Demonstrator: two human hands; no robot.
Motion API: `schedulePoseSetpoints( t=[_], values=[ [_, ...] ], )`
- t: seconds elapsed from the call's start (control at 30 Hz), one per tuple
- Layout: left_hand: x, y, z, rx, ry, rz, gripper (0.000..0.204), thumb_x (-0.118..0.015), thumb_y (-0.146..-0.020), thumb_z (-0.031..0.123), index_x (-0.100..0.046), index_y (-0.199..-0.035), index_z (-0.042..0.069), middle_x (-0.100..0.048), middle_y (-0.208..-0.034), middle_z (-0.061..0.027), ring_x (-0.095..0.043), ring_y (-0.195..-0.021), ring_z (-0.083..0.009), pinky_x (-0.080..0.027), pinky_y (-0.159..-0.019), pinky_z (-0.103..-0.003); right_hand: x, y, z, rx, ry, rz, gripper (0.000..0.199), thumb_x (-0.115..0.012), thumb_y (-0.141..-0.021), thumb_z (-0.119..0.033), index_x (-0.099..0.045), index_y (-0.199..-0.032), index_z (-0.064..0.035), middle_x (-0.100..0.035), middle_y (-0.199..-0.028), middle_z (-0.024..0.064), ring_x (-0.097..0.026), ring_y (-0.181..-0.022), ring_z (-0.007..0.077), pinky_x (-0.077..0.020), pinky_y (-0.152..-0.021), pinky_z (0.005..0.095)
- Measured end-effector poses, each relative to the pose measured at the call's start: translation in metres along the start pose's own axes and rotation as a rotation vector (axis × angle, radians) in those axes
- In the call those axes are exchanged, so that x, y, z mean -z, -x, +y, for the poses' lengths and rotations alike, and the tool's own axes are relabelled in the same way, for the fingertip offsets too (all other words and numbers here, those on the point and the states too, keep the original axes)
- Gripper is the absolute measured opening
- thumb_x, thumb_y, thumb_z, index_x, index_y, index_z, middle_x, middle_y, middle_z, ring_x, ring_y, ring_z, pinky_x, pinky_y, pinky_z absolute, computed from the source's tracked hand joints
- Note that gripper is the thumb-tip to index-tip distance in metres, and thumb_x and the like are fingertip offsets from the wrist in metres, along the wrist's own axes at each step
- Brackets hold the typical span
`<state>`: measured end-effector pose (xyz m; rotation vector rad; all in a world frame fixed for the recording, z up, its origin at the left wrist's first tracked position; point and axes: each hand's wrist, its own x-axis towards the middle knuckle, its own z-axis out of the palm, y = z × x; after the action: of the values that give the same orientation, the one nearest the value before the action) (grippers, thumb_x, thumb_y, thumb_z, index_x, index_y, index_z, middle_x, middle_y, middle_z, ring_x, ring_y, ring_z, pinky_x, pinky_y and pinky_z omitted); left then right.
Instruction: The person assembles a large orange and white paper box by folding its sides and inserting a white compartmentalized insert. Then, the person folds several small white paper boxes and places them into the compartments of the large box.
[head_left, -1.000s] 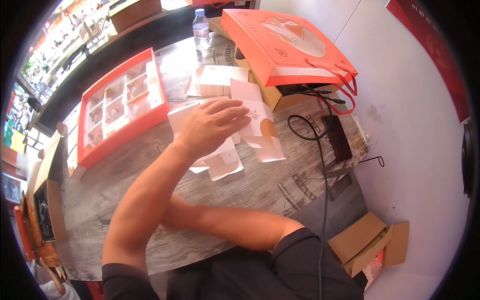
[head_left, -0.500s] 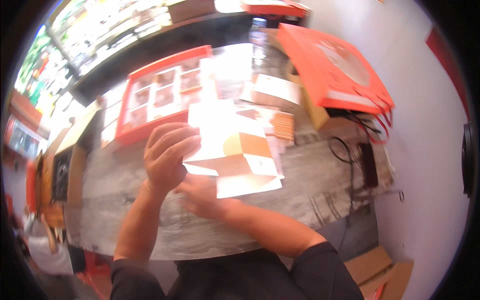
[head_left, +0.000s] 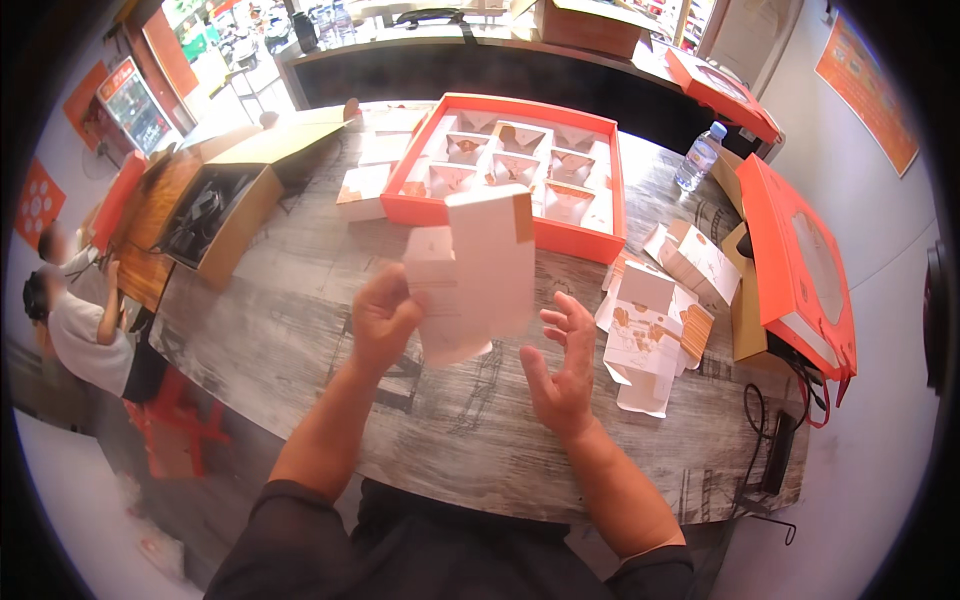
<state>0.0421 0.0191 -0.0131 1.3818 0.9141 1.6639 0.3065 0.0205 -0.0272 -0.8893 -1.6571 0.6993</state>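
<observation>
My left hand [head_left: 385, 318] holds up a flat white cardboard box blank [head_left: 475, 270] with a brown corner, pinched at its lower left edge above the table. My right hand [head_left: 562, 365] hovers open just right of the blank, fingers spread, touching nothing. Behind the blank lies an orange tray [head_left: 600, 175] divided into several compartments with small white-and-brown boxes inside. A loose pile of more flat blanks [head_left: 650, 325] lies on the table to the right of my right hand.
The grey wooden table [head_left: 300, 320] carries an open brown carton [head_left: 225, 200] at the left, a water bottle [head_left: 698, 158] and orange gift bags [head_left: 800, 260] at the right, and a black cable [head_left: 775, 450]. People stand at far left [head_left: 70, 310].
The blank was lifted from the pile and now hangs in my left hand alone; my right hand has let go of it. The view has swung to centre on the table.
</observation>
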Motion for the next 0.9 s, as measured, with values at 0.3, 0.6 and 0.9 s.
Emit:
schedulePoseSetpoints(
  t=[0.3, 0.6, 0.9],
  values=[
    [-0.028, 0.01, 0.0, -0.144, -0.089, -0.343, 0.061, -0.086, -0.093, 0.047, -0.071, -0.133, 0.004, -0.065, -0.126, -0.0096, -0.067, -0.098, -0.0165, -0.053, -0.094, -0.035, -0.004, 0.012, 0.014, -0.046, -0.35, -0.259, 0.117, -0.09, -0.086, -0.054, -0.028, -0.168, 0.0017, -0.044, -0.163, 0.0201, -0.05, -0.145, 0.0326, -0.0454, -0.116, 0.0476],
    [-0.027, 0.022, -0.013, -0.033, -0.159, -0.345, 0.054, -0.084, -0.095, 0.017, -0.065, -0.144, 0.004, -0.065, -0.124, -0.0079, -0.067, -0.097, -0.0143, -0.055, -0.093, -0.034, -0.003, 0.014, -0.005, -0.327, -0.583, -0.432, 0.119, -0.087, -0.089, -0.055, -0.02, -0.17, 0.001, -0.045, -0.161, 0.0132, -0.046, -0.148, 0.0256, -0.0382, -0.122, 0.0432],
    [-0.023, 0.022, -0.015, 0.255, -0.102, -0.242, 0.069, -0.08, -0.102, 0.03, -0.049, -0.157, 0.003, -0.064, -0.12, -0.0059, -0.066, -0.102, -0.0132, -0.056, -0.094, -0.034, 0.009, 0.025, 0.006, -0.353, -0.764, -0.469, 0.1, -0.074, -0.1, -0.042, -0.018, -0.17, 0.0022, -0.041, -0.165, 0.0147, -0.042, -0.152, 0.0259, -0.0332, -0.125, 0.0429]
  ],
)
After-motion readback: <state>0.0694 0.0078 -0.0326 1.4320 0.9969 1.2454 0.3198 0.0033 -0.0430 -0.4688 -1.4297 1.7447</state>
